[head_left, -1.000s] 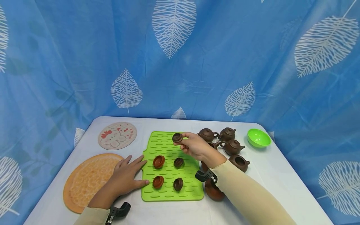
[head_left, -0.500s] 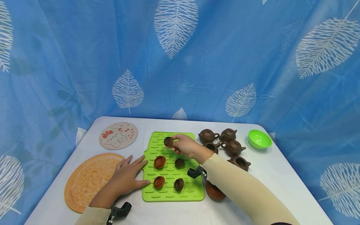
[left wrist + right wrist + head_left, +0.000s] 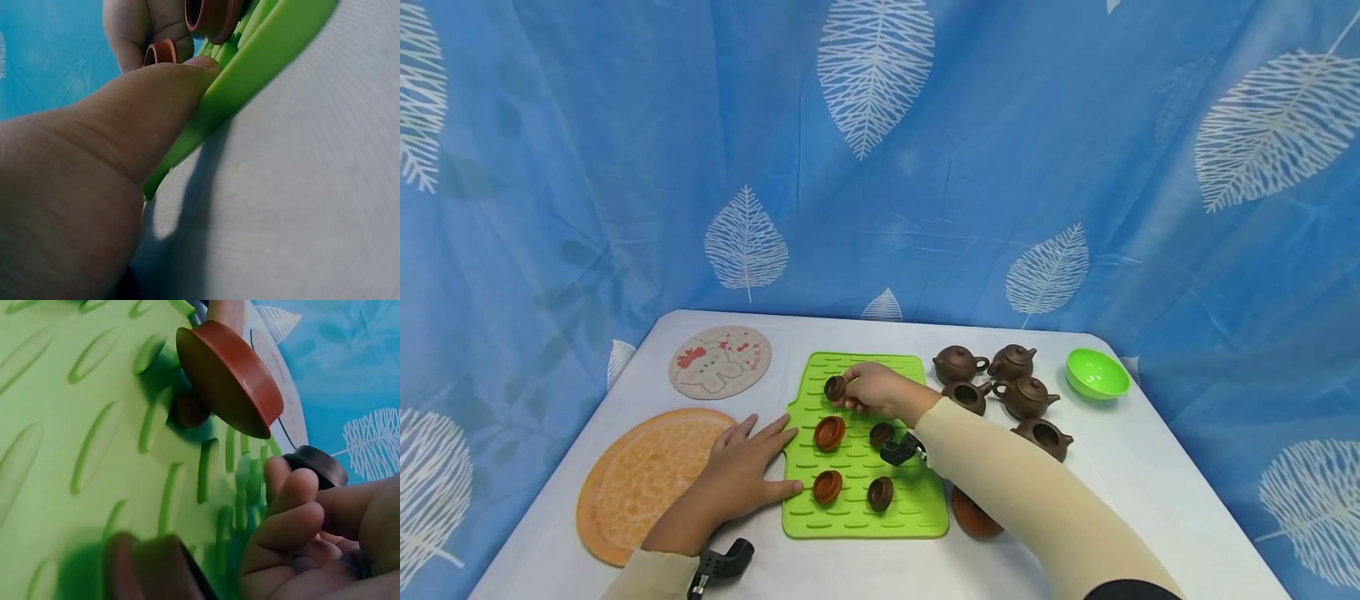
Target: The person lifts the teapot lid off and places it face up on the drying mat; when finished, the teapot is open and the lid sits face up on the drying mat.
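My right hand (image 3: pixel 880 390) pinches a small dark brown teapot lid (image 3: pixel 833 387) close over the upper left part of a green ridged mat (image 3: pixel 910 523). The held lid (image 3: pixel 320 467) is tilted up on edge at the fingertips. Nearer to me on the mat lie two reddish lids (image 3: pixel 829 433) in a column, with two dark brown lids (image 3: pixel 881 494) to their right. One reddish lid (image 3: pixel 231 381) leans on its knob in the right wrist view. My left hand (image 3: pixel 741 467) lies fingers spread at the mat's left edge, its thumb (image 3: pixel 169 81) touching the border.
Several dark brown teapots (image 3: pixel 1026 397) cluster right of the mat, some lidless. A reddish pot (image 3: pixel 973 515) is partly hidden by my right sleeve. Beyond stands a green bowl (image 3: pixel 1097 374). At left lie an orange round mat (image 3: pixel 640 492) and a bunny-print round mat (image 3: pixel 721 362).
My right hand has carried the dark lid leftward and down toward the mat's upper left. The left hand keeps its place at the mat's edge.
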Available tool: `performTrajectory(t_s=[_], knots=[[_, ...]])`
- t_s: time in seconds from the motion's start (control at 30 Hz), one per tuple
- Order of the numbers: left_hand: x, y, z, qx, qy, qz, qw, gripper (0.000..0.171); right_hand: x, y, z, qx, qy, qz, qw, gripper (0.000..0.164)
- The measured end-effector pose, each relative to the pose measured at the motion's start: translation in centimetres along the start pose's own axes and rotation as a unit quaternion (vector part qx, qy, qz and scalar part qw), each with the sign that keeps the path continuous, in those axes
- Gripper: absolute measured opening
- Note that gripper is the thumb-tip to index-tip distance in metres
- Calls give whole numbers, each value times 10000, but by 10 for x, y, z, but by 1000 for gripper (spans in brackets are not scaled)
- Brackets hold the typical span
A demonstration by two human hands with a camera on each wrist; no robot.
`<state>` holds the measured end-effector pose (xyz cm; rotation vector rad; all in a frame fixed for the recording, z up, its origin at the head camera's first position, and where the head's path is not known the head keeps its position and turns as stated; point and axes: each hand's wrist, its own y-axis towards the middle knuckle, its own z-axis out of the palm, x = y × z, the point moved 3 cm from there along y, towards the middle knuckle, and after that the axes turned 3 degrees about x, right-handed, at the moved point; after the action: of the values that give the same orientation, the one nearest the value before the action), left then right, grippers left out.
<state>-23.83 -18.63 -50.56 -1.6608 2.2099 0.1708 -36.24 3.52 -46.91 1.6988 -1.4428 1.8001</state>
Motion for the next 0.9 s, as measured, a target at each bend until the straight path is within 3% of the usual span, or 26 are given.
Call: performTrajectory(t_s=[0.53,0.9], knots=[[-1,0,-2,-46,-43,10,10000,94,0,6,9,-48,-621,234,9978,23],[-1,0,-1,-11,-53,9,10000,94,1,2,7,130,-255,456,9985,21]])
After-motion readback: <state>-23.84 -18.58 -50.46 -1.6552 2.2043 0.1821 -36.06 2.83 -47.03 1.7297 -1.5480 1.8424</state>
